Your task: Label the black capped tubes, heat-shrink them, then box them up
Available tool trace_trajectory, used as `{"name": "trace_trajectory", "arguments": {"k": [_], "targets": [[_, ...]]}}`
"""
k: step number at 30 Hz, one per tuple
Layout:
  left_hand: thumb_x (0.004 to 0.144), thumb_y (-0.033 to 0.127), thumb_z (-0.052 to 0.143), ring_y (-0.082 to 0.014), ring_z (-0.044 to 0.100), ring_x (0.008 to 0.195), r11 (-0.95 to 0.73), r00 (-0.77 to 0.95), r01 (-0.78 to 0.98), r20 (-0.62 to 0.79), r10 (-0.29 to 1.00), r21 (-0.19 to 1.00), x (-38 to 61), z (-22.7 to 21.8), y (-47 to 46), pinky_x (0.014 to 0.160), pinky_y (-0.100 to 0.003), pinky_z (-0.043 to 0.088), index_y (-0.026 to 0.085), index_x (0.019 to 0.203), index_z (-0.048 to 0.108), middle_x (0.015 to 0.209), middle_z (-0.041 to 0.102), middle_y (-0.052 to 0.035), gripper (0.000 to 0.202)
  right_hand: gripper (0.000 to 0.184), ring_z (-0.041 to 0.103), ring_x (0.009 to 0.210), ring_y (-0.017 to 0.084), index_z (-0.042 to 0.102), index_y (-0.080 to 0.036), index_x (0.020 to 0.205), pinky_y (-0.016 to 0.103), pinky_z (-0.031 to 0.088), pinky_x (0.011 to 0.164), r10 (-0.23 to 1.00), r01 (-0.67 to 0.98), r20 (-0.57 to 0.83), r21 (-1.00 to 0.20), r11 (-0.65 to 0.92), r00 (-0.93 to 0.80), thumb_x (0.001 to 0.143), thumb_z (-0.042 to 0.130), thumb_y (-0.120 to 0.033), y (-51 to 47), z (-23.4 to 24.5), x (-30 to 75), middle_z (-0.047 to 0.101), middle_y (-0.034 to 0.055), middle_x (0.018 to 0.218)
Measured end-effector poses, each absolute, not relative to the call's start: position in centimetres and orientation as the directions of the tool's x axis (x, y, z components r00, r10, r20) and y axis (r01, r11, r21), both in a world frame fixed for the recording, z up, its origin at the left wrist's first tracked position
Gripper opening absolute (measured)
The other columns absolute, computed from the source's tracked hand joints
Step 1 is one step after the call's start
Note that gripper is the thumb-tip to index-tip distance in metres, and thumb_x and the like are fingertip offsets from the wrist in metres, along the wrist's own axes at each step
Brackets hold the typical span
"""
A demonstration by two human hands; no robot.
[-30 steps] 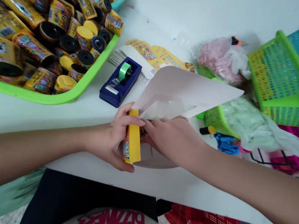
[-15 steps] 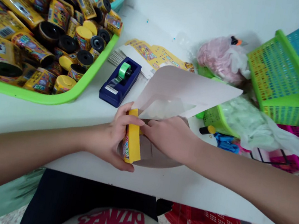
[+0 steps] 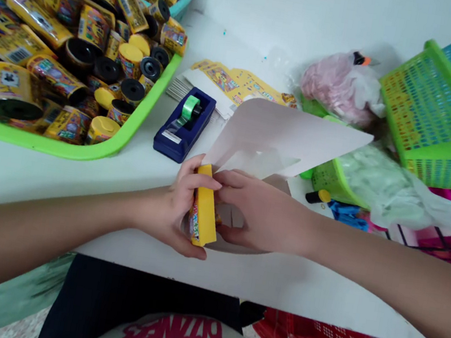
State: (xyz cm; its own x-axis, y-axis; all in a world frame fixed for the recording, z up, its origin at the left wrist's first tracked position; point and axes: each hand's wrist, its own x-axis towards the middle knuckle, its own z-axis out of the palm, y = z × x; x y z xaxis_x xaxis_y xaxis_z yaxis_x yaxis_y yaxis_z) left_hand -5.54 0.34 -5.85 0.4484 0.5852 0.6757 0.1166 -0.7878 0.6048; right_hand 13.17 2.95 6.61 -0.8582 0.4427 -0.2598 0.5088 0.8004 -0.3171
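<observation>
A small yellow printed box (image 3: 206, 212) stands on edge in my left hand (image 3: 184, 199), whose fingers wrap its top and whose thumb sits at its lower end. My right hand (image 3: 259, 209) is curved against the box's right side, fingers near its upper part and thumb near its lower part; their exact contact is partly hidden. Beneath and behind both hands is a white cardboard carton with a raised flap (image 3: 282, 135). Its inside is mostly covered by my right hand.
A green-rimmed basket (image 3: 126, 145) heaped with yellow tubs fills the left. A blue tape dispenser (image 3: 184, 125) and flat yellow printed cards (image 3: 239, 82) lie behind the hands. Rightward are a green basket (image 3: 442, 123), a pale plastic bag (image 3: 386, 183) and a black-and-yellow tub (image 3: 318, 196).
My right hand has opened from a pinch near the box's upper part into a wider curve along its right side. My left hand keeps its hold. The view has shifted slightly.
</observation>
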Motion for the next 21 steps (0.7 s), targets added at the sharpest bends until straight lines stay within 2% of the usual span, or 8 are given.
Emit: {"name": "trace_trajectory", "arguments": {"k": [2,4,8,10,14,17,19,21], "targets": [[0.048,0.06,0.086,-0.039,0.013,0.138,-0.798,0.453,0.102,0.686,0.569,0.594,-5.5,-5.9,0.3,0.112,-0.06,0.029,0.034,0.139,0.018,0.13,0.024,-0.0091,0.117,0.033,0.063,0.099,0.022,0.067,-0.018,0.108,0.033,0.049,0.083,0.523,0.604,-0.303,-0.399,0.69,-0.797,0.075,0.072,-0.019,2.7,7.6,13.3,0.067,0.0065,0.108],[0.05,0.057,0.086,-0.0388,0.01,0.138,-0.805,0.454,0.096,0.694,0.559,0.586,-5.4,-5.9,0.3,0.112,-0.061,0.028,0.032,0.141,0.017,0.129,0.023,-0.01,0.117,0.03,0.065,0.091,0.02,0.067,-0.018,0.105,0.031,0.048,0.079,0.55,0.642,-0.332,-0.417,0.644,-0.767,0.076,0.07,-0.016,2.5,8.1,13.3,0.069,0.0039,0.099],[0.047,0.06,0.086,-0.0411,0.01,0.137,-0.794,0.443,0.096,0.688,0.574,0.6,-5.4,-6.0,0.3,0.109,-0.06,0.032,0.032,0.14,0.017,0.131,0.017,-0.0107,0.119,0.017,0.062,0.102,0.022,0.071,-0.018,0.096,0.032,0.049,0.084,0.487,0.577,-0.313,-0.375,0.725,-0.815,0.079,0.07,-0.016,2.7,7.2,12.9,0.068,0.0055,0.101],[0.047,0.062,0.086,-0.0409,0.012,0.138,-0.79,0.451,0.102,0.68,0.578,0.605,-5.4,-6.1,0.4,0.109,-0.059,0.032,0.034,0.139,0.016,0.131,0.018,-0.0106,0.119,0.017,0.062,0.104,0.023,0.072,-0.017,0.101,0.033,0.049,0.087,0.472,0.54,-0.27,-0.315,0.78,-0.839,0.083,0.069,-0.019,2.9,6.4,12.6,0.068,0.0076,0.104],[0.046,0.059,0.087,-0.0402,0.013,0.138,-0.791,0.451,0.086,0.684,0.573,0.606,-5.4,-6.1,0.4,0.109,-0.057,0.033,0.033,0.14,0.015,0.131,0.018,-0.0105,0.121,0.024,0.064,0.098,0.026,0.07,-0.011,0.108,0.037,0.049,0.084,0.461,0.49,-0.238,-0.076,0.869,-0.855,0.09,0.065,-0.026,2.8,6.8,12.0,0.069,0.0125,0.102],[0.048,0.055,0.087,-0.0402,0.011,0.138,-0.783,0.455,0.064,0.68,0.575,0.619,-5.3,-6.2,0.3,0.106,-0.055,0.037,0.033,0.14,0.015,0.131,0.017,-0.011,0.119,0.021,0.066,0.075,0.02,0.073,-0.017,0.093,0.03,0.045,0.064,0.584,0.634,-0.369,-0.019,0.773,-0.723,0.095,0.055,-0.026,2.0,8.7,11.9,0.071,0.0075,0.084],[0.047,0.055,0.088,-0.041,0.01,0.138,-0.777,0.458,0.055,0.676,0.578,0.627,-5.3,-6.2,0.3,0.105,-0.056,0.038,0.033,0.14,0.015,0.132,0.017,-0.0113,0.12,0.028,0.059,0.054,0.013,0.073,-0.021,0.08,0.025,0.037,0.051,0.562,0.701,-0.523,-0.101,0.705,-0.641,0.096,0.051,-0.024,1.6,9.2,12.1,0.068,0.0015,0.069],[0.045,0.056,0.089,-0.0421,0.01,0.138,-0.773,0.466,0.065,0.665,0.583,0.631,-5.4,-6.1,0.3,0.105,-0.058,0.038,0.034,0.139,0.016,0.132,0.017,-0.0113,0.121,0.024,0.052,0.045,0.009,0.072,-0.025,0.075,0.023,0.034,0.046,0.524,0.672,-0.513,-0.151,0.725,-0.68,0.093,0.057,-0.027,1.4,8.7,12.3,0.065,-0.0031,0.06]]}}
